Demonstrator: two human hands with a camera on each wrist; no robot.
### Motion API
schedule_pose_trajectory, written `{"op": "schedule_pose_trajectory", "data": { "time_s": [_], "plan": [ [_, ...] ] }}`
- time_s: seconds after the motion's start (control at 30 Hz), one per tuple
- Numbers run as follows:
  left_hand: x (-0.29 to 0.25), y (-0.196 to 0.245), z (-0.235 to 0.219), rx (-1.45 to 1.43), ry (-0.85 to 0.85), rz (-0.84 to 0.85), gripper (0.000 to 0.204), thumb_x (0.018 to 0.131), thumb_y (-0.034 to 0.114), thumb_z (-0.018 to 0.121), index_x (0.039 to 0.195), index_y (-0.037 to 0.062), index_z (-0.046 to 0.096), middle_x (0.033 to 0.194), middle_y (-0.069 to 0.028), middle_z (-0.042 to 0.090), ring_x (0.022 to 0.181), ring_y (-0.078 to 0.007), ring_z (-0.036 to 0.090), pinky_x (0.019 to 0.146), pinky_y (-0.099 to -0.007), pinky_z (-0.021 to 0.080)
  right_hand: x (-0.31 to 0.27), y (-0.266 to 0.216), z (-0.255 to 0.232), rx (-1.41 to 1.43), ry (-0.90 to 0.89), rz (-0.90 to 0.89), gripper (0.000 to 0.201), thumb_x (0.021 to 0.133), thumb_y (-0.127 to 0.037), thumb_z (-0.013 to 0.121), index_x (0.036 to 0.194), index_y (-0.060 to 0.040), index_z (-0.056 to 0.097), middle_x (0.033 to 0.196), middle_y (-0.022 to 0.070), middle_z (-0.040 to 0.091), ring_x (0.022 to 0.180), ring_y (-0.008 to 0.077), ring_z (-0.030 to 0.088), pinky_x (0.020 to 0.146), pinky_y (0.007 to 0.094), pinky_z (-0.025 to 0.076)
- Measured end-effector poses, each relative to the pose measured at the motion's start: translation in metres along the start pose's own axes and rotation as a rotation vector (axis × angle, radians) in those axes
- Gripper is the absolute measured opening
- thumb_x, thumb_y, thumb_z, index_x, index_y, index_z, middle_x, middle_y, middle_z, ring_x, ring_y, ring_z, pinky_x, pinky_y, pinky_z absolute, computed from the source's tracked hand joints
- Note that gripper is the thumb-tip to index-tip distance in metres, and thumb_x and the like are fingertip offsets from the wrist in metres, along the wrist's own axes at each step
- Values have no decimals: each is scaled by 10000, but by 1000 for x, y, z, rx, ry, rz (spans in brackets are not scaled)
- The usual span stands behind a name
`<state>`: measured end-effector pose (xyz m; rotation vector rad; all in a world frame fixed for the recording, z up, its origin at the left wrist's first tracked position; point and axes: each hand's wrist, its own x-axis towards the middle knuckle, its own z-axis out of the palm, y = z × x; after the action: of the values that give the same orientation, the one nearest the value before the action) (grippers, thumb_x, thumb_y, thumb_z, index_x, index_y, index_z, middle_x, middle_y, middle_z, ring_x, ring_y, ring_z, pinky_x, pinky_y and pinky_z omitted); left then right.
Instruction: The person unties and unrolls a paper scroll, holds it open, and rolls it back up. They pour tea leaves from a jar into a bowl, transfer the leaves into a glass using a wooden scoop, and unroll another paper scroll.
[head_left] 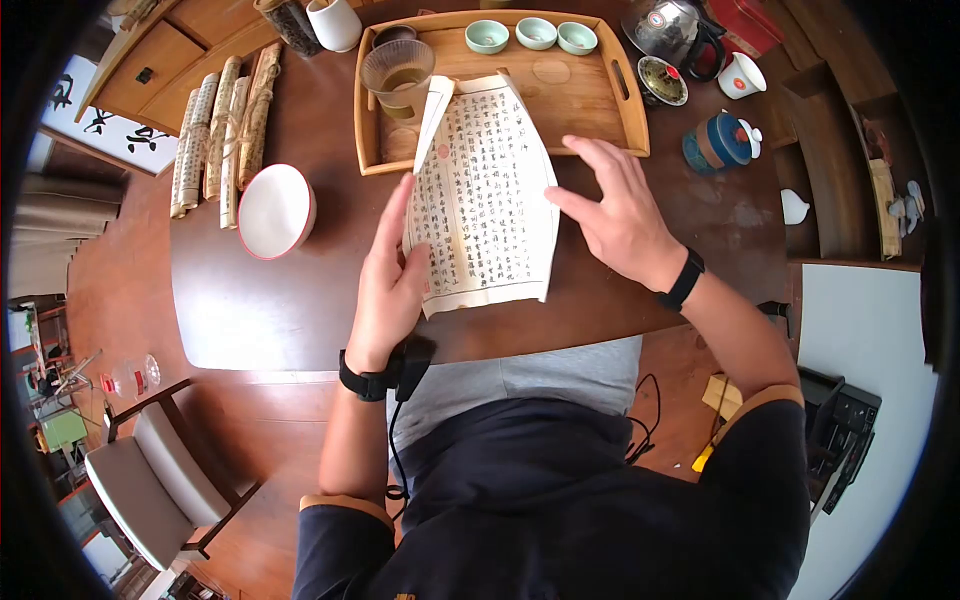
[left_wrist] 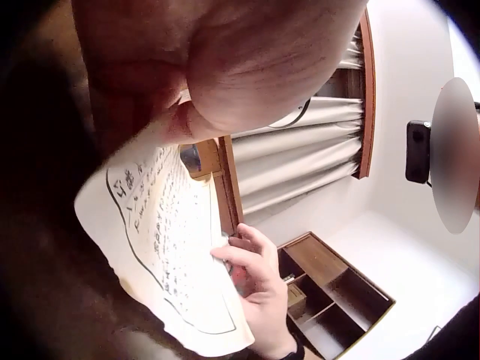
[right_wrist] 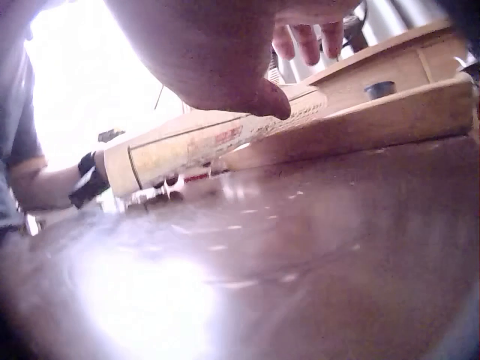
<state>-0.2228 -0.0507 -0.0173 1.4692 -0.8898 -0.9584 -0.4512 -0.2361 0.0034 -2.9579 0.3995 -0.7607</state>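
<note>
A sheet of handwritten calligraphy point(head_left: 485, 190), cream with dark columns of characters and red seals, stands over the near side of the wooden tray. Its upper left corner is folded over and its sides bow. My left hand point(head_left: 388, 285) holds the left edge, thumb across the written face and the other fingers along the side. At the right edge is my right hand point(head_left: 625, 220), its thumb tip right at the paper and its fingers stretched out apart from it. The left wrist view shows the sheet point(left_wrist: 176, 247) hanging between both hands.
The wooden tray point(head_left: 640, 140) carries three pale green cups point(head_left: 536, 34) and a glass pitcher point(head_left: 397, 78). Left are a white bowl point(head_left: 277, 212) and several tied scrolls point(head_left: 225, 130). A kettle point(head_left: 672, 30), lidded bowl point(head_left: 662, 80), white cup point(head_left: 741, 76) and blue jar point(head_left: 720, 146) stand right.
</note>
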Motion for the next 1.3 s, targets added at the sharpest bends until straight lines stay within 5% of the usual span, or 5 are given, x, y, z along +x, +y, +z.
{"op": "schedule_pose_trajectory", "data": {
  "time_s": [0.13, 0.27, 0.43, 0.67, 1.3],
  "plan": [
    [-4, -1, -1, 156, -80, 77, 704, 927, -141, 448, 1590, 41, 297, 1569, -136, 421, 1449, -196, 390, 1153, -304, 328, -14, 3, 7, 417, -168, 336, 228, 885, -9, 635, 1092, -62, 715, 1220, 142, 577, 1056, 337, 613, 888, 429, 504],
    [0, 1, -12, 281, -260, 151, 702, 914, -151, 444, 1577, 51, 334, 1583, -135, 400, 1449, -207, 392, 1159, -314, 328, -2, -9, 3, 620, -164, 388, 198, 901, -68, 691, 1095, -27, 700, 1012, 134, 630, 849, 302, 646, 766, 395, 518],
    [3, 3, -1, 160, -331, 85, 779, 869, -171, 532, 1583, 64, 325, 1563, -129, 421, 1420, -203, 416, 1150, -328, 355, 6, 2, 13, 956, -302, 776, 351, 897, 1, 682, 1247, -24, 672, 1088, 77, 694, 856, 74, 639, 738, 289, 513],
    [4, 12, 2, -17, -306, -104, 886, 831, -174, 640, 1601, 69, 275, 1561, -125, 407, 1386, -189, 439, 1142, -339, 377, 4, 17, 23, 1512, -203, 765, 695, 863, 119, 642, 1511, -17, 429, 1275, 84, 649, 1112, 124, 625, 968, 298, 513],
    [21, 12, -3, -114, -312, -224, 826, 847, -159, 644, 1578, -3, 291, 1494, -123, 486, 1313, -167, 522, 1096, -323, 440, -5, 35, 24, 1630, -281, 639, 772, 854, 95, 666, 1552, -25, 360, 1396, 98, 588, 1225, 155, 584, 1066, 324, 458]
  ]
}}
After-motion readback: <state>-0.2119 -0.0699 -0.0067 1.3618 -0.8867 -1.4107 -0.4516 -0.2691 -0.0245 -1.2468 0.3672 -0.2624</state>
